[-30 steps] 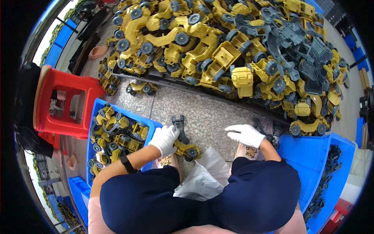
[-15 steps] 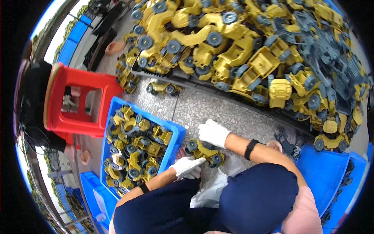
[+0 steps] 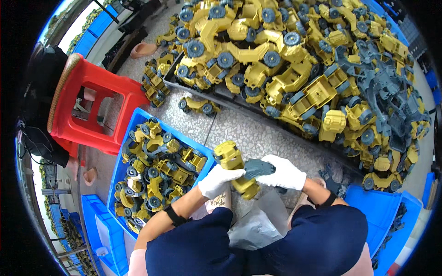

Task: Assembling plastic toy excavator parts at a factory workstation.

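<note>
My left hand (image 3: 216, 180), in a white glove, is closed around a yellow toy truck body (image 3: 229, 156) held upright over my lap. My right hand (image 3: 286, 172), also gloved in white, grips a dark grey plastic toy part (image 3: 258, 169) against the truck's right side. I cannot tell whether that part is fitted into the body or only touching it. Just left of my left hand stands a blue crate (image 3: 209, 166) with several yellow toy trucks (image 3: 156, 188) piled inside. Below my hands lies a clear plastic bag (image 3: 260, 225).
A long dark tray (image 3: 258, 116) across the far side is heaped with yellow toy trucks (image 3: 317, 92) and grey parts (image 3: 384, 89). One truck (image 3: 199, 106) lies on the speckled floor. A red stool (image 3: 110, 133) stands left; another blue bin (image 3: 373, 211) sits at right.
My left hand has lifted and tipped up the toy truck. My right hand has moved right and nearer me and now holds the grey part beside it.
</note>
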`<state>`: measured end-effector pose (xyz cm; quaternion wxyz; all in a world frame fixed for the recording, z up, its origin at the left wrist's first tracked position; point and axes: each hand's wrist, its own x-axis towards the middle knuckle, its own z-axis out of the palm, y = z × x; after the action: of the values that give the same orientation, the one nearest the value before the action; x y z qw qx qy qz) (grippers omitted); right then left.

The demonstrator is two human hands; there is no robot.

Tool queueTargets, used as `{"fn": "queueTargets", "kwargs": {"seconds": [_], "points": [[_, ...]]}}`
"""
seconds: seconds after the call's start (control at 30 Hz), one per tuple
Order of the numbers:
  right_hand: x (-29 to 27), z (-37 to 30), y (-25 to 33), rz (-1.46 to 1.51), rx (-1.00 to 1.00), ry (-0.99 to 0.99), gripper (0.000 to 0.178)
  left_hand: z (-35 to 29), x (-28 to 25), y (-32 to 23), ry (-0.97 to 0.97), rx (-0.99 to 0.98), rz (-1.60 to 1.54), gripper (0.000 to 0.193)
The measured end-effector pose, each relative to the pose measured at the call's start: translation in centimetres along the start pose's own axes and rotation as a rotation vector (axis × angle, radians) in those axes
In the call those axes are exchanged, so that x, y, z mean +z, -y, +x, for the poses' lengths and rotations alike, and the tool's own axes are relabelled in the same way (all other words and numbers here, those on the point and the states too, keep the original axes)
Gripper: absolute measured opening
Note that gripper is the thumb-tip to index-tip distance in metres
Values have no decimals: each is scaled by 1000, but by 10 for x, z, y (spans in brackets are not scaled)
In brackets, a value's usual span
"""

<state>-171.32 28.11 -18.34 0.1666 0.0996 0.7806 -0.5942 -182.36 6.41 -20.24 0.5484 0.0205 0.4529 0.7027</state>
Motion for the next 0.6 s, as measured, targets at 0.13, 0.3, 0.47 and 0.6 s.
{"fn": "queueTargets", "kwargs": {"seconds": [0.13,0.3,0.47,0.6], "points": [[-29,-31,35,334,-82,-250,52,-8,34,-58,121,60,233,65],[-58,-57,89,169,-317,-518,45,-14,84,-115,258,43,342,78],[-73,-95,134,305,-382,-520,40,9,136,-145,403,113,132,51],[-72,-98,128,437,-318,-624,39,1,167,-146,352,368,-74,37]]}}
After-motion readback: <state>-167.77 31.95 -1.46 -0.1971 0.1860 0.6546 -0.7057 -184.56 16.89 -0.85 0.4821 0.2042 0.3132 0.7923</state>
